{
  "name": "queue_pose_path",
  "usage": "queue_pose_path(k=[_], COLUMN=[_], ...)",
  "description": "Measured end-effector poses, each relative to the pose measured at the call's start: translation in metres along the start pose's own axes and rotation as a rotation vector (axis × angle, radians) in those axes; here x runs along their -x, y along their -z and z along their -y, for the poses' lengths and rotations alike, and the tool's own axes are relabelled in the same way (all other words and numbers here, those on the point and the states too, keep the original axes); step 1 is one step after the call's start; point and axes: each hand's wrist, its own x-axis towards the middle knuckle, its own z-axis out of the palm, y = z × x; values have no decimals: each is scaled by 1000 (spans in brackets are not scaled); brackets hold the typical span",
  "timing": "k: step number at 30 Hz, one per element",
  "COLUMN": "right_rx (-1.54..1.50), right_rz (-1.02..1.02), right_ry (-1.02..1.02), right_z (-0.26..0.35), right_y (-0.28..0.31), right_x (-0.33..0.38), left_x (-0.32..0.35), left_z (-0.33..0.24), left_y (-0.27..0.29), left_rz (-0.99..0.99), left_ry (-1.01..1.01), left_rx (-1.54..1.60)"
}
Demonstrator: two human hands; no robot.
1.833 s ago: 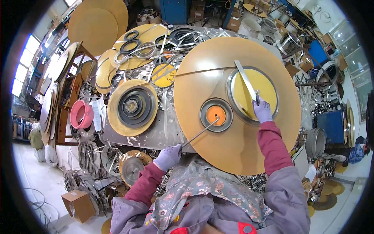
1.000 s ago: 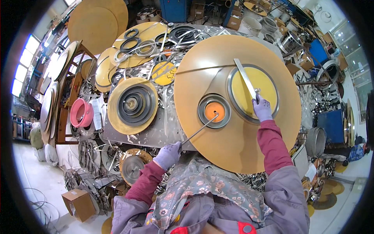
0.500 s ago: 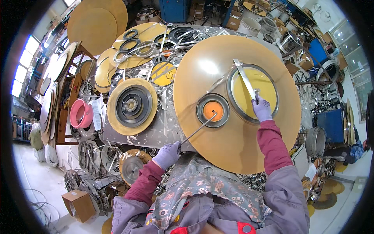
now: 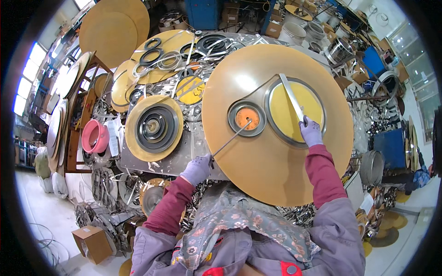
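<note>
Head view: large brass-coloured disc [image 4: 258, 156]; two metal-ringed circles.

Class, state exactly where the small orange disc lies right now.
In the head view, the orange disc sits inside a grey ring on the big brass-coloured disc, just left of the yellow disc.
</note>
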Motion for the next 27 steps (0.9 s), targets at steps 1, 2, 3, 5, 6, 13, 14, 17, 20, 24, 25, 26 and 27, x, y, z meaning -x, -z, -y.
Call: queue_pose_path(k=[1, 2, 3, 5, 6, 13, 14, 17, 20, 24, 25, 26, 27], right_rx=[-11, -10, -8, -23, -45, -100, -131, -259, -497, -676, -660, -645, -636], right_rz=[-16, -28, -38, -15, 19, 34, 45, 54, 70, 239, 219, 199, 181], right_ry=[-8, -2, 5, 7, 8, 87, 49, 0, 15, 173, 291, 411, 532], right_z=[-5, -11, -11, -12, 0, 4, 2, 24, 70, 161, 180, 199, 223], right_y=[-2, -4, -4, -1, 9, 22, 25, 49, 63, 72, 60, 45, 31], right_x=[1, 2, 5, 12, 17, 40, 41, 43, 35, 1, -10, -23, -33], left_x=[2, 4, 6, 8, 10, 18, 18, 24, 30, 37, 37, 38, 39], left_z=[0, -1, -1, -5, -5, -15, -16, -17, -15, -15, -17, -19, -19], left_y=[-3, -5, -7, -9, -8, -9, -11, -12, -20, -29, -29, -30, -30], left_rz=[-12, -23, -35, -8, 3, -19, -12, 4, -52, -72, -82, -94, -106], left_ry=[-8, -17, -24, -30, -27, -15, -16, 4, -12, 29, 12, -2, -11], left_rx=[16, 32, 50, 55, 58, 79, 74, 80, 102, 131, 132, 133, 132])
